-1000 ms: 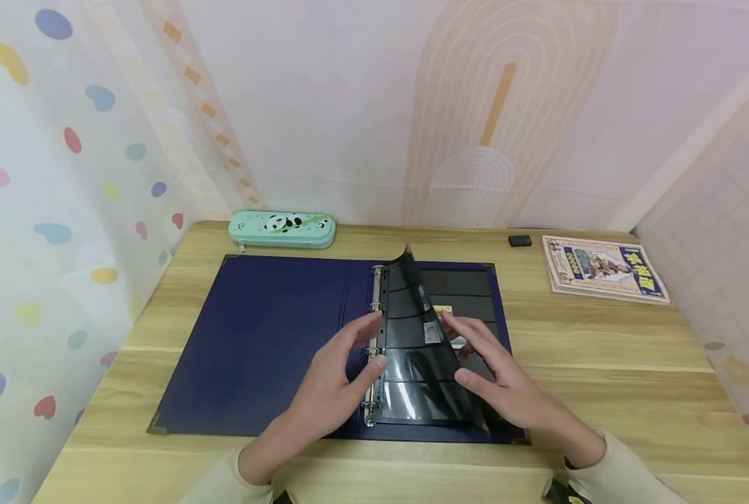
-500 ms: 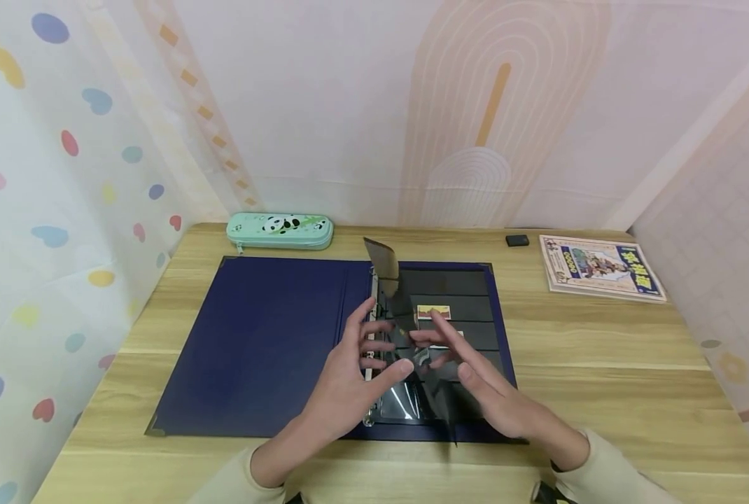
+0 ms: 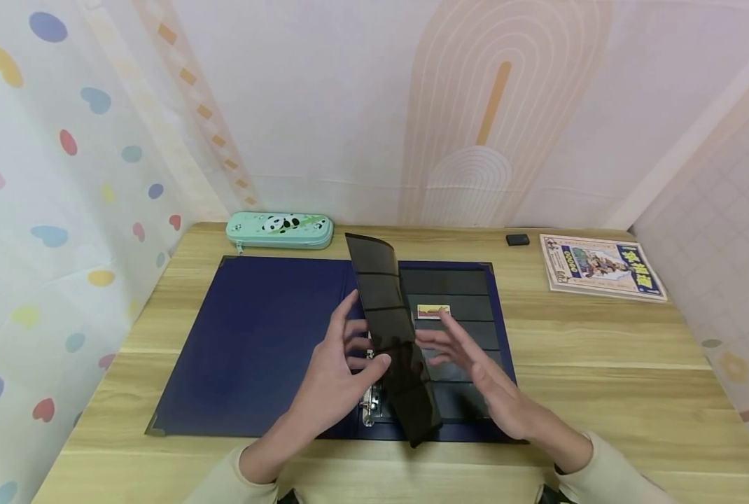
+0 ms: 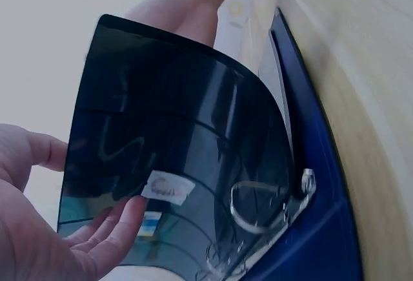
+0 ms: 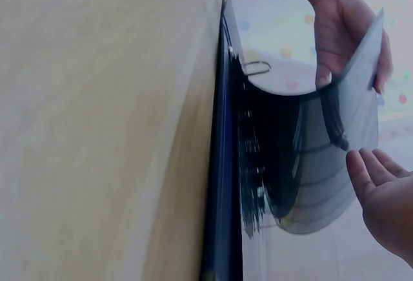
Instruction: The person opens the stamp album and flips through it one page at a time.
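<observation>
A dark blue ring-bound stamp album lies spread on the table. One of its black stock pages stands up, bowed, over the rings. My left hand has that page between its thumb and fingers near the free edge. The right hand is on the page's other side, fingers extended, fingertips near or against it. A yellow and red stamp sits in a pocket of the page beneath. In the left wrist view, a white stamp and a blue-striped stamp show on the raised page.
Behind the album stands a mint pencil case with a panda on it. A small black block and a stack of booklets lie at the back right. Patterned curtains border the wooden table.
The black page has swung from leaning right to upright and leftward, uncovering the yellow stamp. The left hand has come to hold it; the right hand's fingers have straightened.
</observation>
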Tool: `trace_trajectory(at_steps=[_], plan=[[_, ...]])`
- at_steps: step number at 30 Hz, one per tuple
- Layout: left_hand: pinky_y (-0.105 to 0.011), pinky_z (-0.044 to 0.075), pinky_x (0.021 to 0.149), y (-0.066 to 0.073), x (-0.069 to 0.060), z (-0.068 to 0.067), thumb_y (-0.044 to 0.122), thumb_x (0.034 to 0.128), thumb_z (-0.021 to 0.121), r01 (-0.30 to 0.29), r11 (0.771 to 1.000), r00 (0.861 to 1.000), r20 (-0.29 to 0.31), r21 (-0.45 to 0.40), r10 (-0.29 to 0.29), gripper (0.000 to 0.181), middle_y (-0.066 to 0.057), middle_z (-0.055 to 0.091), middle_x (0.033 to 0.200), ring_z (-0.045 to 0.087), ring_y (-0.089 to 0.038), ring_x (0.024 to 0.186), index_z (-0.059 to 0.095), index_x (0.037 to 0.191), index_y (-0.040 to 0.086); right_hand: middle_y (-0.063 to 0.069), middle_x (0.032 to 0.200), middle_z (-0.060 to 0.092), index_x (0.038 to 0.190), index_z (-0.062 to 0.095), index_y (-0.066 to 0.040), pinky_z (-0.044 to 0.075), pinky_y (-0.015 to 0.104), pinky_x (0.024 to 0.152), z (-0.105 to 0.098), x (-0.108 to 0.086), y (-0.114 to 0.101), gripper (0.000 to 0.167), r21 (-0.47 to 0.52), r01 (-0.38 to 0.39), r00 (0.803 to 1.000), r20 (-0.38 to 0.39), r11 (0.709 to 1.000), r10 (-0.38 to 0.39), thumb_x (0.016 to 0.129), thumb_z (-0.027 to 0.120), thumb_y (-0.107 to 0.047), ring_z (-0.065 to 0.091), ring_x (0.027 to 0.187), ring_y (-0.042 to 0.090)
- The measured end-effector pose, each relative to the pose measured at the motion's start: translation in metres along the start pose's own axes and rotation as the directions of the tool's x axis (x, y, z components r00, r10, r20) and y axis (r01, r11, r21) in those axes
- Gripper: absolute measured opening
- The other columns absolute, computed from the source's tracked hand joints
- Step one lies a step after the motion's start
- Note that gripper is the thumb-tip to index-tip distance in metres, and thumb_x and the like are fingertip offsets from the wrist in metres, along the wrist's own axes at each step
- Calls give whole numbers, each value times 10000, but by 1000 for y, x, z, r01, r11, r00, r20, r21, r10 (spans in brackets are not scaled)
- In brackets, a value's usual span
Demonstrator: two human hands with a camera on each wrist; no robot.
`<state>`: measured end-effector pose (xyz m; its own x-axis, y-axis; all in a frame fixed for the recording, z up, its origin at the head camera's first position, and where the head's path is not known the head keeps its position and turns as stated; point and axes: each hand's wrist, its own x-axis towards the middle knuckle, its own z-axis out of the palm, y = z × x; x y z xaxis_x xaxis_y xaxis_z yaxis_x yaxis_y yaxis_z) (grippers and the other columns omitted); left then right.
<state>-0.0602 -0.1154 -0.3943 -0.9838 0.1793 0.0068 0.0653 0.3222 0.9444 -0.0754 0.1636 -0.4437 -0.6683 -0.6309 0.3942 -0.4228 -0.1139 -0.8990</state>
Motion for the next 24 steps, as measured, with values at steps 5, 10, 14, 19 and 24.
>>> trace_trajectory(at_steps=[5,10,14,19,24], plan=[[-411,644,932,-2,-2,-12,83,1022,769,-18,999,999,-48,51,21,942,-147,706,1391,740,-310,1183,214,1775,196,217,1693,455,1779,35,-22,449,345,1206,-11,-5,3,699,-54,-17,997,-74,998,13,1228,138,-441,494,1545,204],[-316,629,844,-4,-3,-26,22,1021,733,-31,998,995,-93,63,37,898,-129,735,1280,735,-299,1160,254,1769,152,264,1673,439,1795,111,-96,423,269,1213,-27,-10,5,589,-134,-66,989,-142,989,47,1235,231,-234,479,1532,148],[-275,580,757,-5,-4,-38,-7,1024,692,-30,999,992,-119,38,34,872,-107,668,1154,728,-303,1143,255,1769,114,261,1659,446,1795,163,-126,428,216,1192,-38,-14,6,644,-130,-105,978,-191,986,79,1174,283,-2,495,1513,111],[-262,512,726,-8,-4,-50,-21,1031,663,-6,1000,991,-135,-1,6,853,-112,637,1151,696,-202,1073,266,1772,124,298,1659,424,1792,187,-125,430,169,1174,-51,-19,9,683,-94,-190,958,-236,977,164,1154,364,43,510,1501,72],[-259,564,709,-15,-3,-63,-35,1053,624,50,995,991,-120,-84,-59,827,-227,686,1391,690,-110,896,276,1777,161,293,1690,416,1775,218,-65,441,306,1224,-64,-24,10,674,-180,-346,927,-216,921,306,1159,487,-19,467,1552,342]])
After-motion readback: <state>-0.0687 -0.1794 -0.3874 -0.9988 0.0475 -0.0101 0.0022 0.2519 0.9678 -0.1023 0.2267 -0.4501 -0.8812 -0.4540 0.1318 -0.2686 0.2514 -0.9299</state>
